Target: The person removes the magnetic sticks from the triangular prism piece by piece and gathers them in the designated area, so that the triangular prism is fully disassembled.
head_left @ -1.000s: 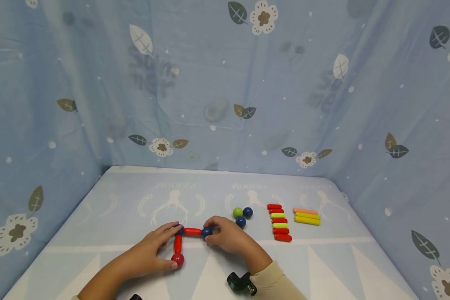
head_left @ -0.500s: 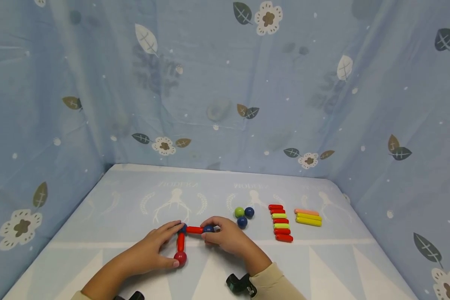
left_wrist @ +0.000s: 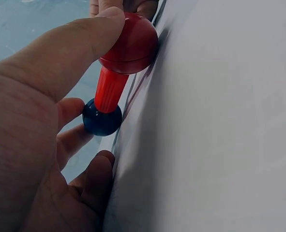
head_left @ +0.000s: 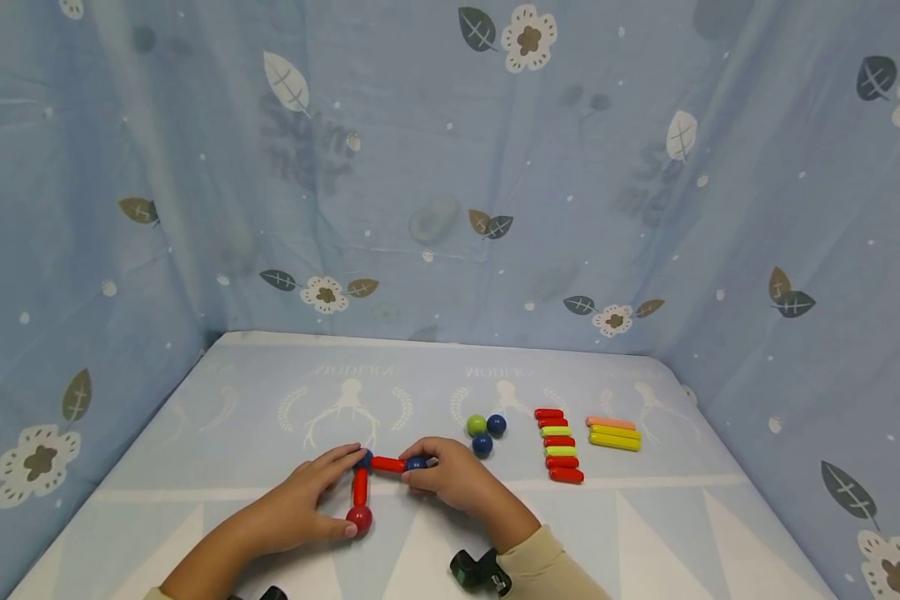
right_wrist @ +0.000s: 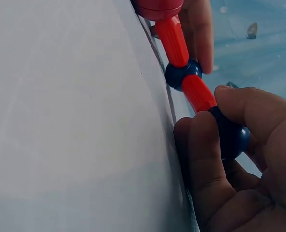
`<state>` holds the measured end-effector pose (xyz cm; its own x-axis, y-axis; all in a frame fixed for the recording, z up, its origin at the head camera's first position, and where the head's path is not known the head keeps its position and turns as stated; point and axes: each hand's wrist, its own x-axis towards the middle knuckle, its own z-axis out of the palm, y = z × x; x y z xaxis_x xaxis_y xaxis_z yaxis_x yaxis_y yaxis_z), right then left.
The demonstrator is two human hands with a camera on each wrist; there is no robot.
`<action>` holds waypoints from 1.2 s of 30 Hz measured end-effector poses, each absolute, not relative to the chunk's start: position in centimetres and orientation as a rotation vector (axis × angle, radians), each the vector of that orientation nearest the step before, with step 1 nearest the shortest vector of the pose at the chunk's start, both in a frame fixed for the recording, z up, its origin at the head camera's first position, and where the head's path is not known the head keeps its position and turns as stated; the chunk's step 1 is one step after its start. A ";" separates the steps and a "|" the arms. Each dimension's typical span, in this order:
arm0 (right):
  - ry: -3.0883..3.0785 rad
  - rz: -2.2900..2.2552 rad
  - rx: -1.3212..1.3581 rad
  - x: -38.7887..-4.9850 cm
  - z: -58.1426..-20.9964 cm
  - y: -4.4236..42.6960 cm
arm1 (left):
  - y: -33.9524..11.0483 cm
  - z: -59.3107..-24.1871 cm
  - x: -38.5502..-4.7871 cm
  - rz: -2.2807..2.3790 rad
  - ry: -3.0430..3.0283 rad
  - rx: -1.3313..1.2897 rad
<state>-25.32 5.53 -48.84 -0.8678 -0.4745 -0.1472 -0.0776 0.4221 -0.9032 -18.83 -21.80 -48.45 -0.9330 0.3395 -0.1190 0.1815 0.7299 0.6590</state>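
Observation:
An L-shaped ball-and-rod building toy lies on the table between my hands. Its near end is a large red ball (head_left: 359, 521), joined by a red rod (head_left: 360, 487) to a blue corner ball (left_wrist: 102, 117). From that corner a second red rod (head_left: 387, 464) runs right to another blue ball (right_wrist: 235, 137). My left hand (head_left: 300, 506) spans the near leg, thumb on the red ball, fingertips at the corner ball. With thumb and fingers my right hand (head_left: 453, 477) pinches the right-end blue ball, which is partly covered in the head view.
Behind my right hand sit a green ball (head_left: 476, 426) and two loose blue balls (head_left: 482, 445). Farther right lies a column of several short red and yellow-green rods (head_left: 559, 442), then longer yellow rods (head_left: 615, 443) and an orange one (head_left: 611, 422). A patterned curtain (head_left: 435, 167) surrounds the table.
The corner ball and near leg have shifted very slightly to the right, toward my right hand. Both hands keep their hold; otherwise only the head view sways a little.

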 end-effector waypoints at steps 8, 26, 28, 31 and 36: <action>2.355 -1.327 -0.512 -25.3 -49.0 5.5 | -21.9 -48.5 -18.8 1.003 2.704 0.436; 2.381 -1.381 -0.450 -25.8 -48.1 7.4 | -22.0 -48.5 -18.6 0.990 2.724 0.432; 2.373 -1.449 -0.426 -26.0 -47.6 8.2 | -22.0 -48.5 -18.6 0.993 2.730 0.446; 2.378 -1.550 -0.396 -26.1 -47.0 9.5 | -22.1 -48.5 -18.6 1.006 2.729 0.467; 2.505 -1.620 -0.259 -26.3 -46.4 11.8 | -22.0 -48.5 -18.7 1.007 2.718 0.469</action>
